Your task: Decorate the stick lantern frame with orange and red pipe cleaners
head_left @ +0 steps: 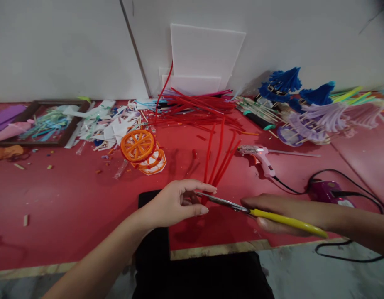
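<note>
My left hand [176,201] is closed in a loose pinch around the lower ends of several red pipe cleaners [221,162], which fan upward and away from it. My right hand [282,211] is wrapped round yellow-handled scissors [282,222]. Their metal blades point left and lie across the pipe cleaners at my left fingertips; whether they are cutting I cannot tell. Just beyond my left hand stands an orange and white craft piece with a spoked round top [138,146].
A pink glue gun [262,158] lies right, its cord near a purple box [327,191]. Red pipe cleaners [198,106] are heaped at the back below white boards [207,50]. Blue and lilac crafts [316,120] stand back right; paper scraps [117,124] and a brown frame [65,137] lie left.
</note>
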Available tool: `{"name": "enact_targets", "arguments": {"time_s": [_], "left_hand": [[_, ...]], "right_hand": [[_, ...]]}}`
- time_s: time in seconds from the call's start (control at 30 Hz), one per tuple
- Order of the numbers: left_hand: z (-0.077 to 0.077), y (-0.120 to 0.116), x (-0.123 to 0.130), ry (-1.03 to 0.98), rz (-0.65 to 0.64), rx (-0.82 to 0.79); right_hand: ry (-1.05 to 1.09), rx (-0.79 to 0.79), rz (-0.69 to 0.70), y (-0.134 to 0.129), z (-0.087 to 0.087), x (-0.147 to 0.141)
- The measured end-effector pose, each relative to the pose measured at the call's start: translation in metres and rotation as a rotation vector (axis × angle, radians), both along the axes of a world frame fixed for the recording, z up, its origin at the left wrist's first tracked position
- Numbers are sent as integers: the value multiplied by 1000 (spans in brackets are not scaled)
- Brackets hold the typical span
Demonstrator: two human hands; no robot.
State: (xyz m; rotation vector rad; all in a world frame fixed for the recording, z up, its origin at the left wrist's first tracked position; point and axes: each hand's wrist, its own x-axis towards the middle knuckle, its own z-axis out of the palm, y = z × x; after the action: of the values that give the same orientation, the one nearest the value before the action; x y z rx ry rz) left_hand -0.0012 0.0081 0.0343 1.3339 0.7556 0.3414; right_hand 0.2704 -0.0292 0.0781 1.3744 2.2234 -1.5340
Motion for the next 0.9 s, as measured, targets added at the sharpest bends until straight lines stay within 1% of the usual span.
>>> {"name": "enact_targets", "arguments": {"time_s": [0.1, 0.17, 0.3, 0.4, 0.53, 0.73, 0.8, 0.9], "left_hand": [[1, 0, 0, 6, 10, -2], [2, 0, 0, 28, 14, 9], [2, -1, -1, 67, 7, 13], [1, -2, 1, 54, 3, -18], [1, -3, 3, 43, 4, -29], [1, -3, 4, 75, 34, 34], [-2, -1, 3, 82, 66, 68], [-11, 4, -1, 128, 184, 197]], "right_hand": [[33, -67, 22, -1, -3, 2], [29, -80, 29, -1, -6, 2], [-54, -89, 34, -3, -13, 2], [-119, -3, 21, -6, -20, -1], [-195, 174, 70, -9, -30, -5], [-165, 255, 113, -7, -40, -3], [-200, 296, 124, -4, -43, 1], [-323, 370, 74, -3, -47, 9]]}}
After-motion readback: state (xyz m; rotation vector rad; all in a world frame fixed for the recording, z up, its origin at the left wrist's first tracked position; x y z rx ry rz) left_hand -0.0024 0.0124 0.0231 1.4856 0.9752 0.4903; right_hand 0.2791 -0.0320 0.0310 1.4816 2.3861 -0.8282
